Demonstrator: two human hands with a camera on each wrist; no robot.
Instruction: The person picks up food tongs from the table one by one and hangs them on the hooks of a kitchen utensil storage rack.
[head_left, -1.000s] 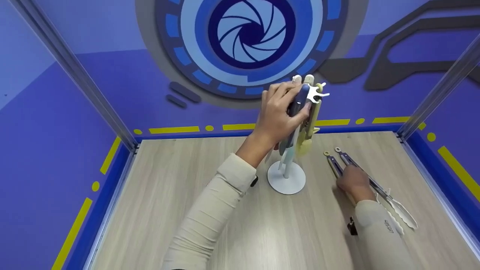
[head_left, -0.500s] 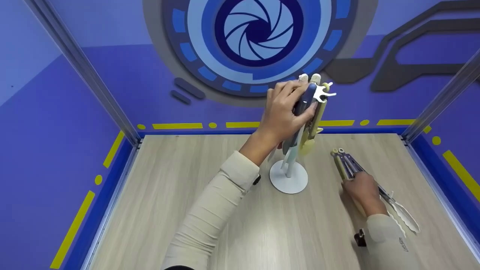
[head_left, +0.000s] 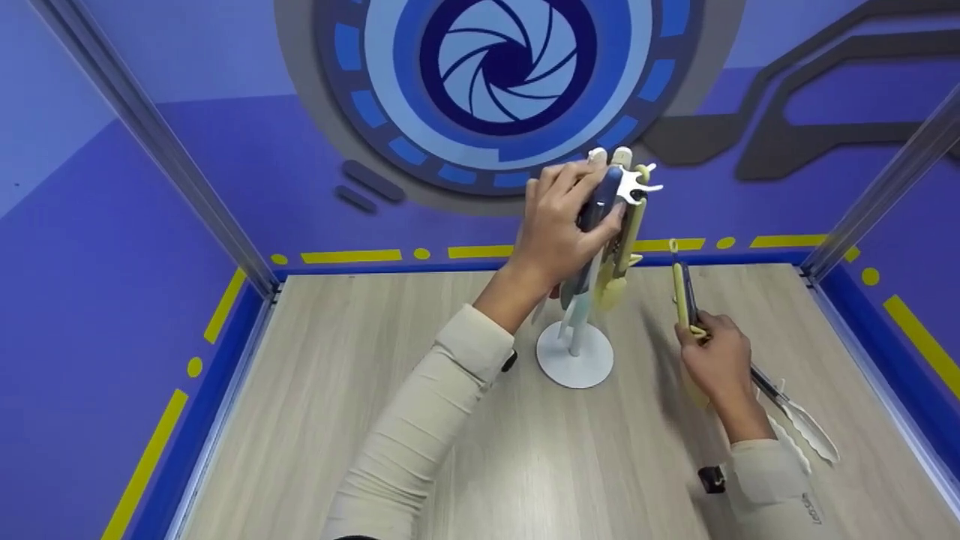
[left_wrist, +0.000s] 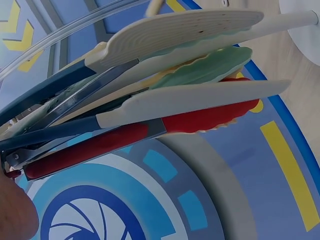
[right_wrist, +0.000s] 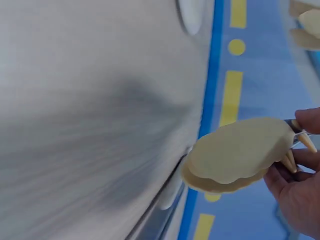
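At the top of a white stand (head_left: 555, 367), my left hand (head_left: 562, 214) grips dark blue-handled tongs (head_left: 606, 196), thumb on one side and fingers on the other. The left wrist view shows their pale heads (left_wrist: 200, 97) pointing down beside red tongs (left_wrist: 215, 115) and green-tipped tongs (left_wrist: 205, 69). More tongs with yellow handles (head_left: 634, 236) hang on the stand's right side. My right hand (head_left: 718, 360) holds pale yellow tongs (head_left: 680, 292) off the table, ring end pointing away. Their broad scalloped head (right_wrist: 240, 150) fills the middle of the right wrist view.
White-tipped tongs (head_left: 810, 431) lie on the wooden table (head_left: 360, 360) beside my right forearm. White hooks (head_left: 637, 186) stick out from the stand's top. Blue panels (head_left: 225, 165) with metal corner posts (head_left: 247, 262) enclose the table at back and sides.
My right hand has gathered the yellow tongs from beside the white-tipped pair and raised them, ring end up and away. The left hand stays at the stand's top.
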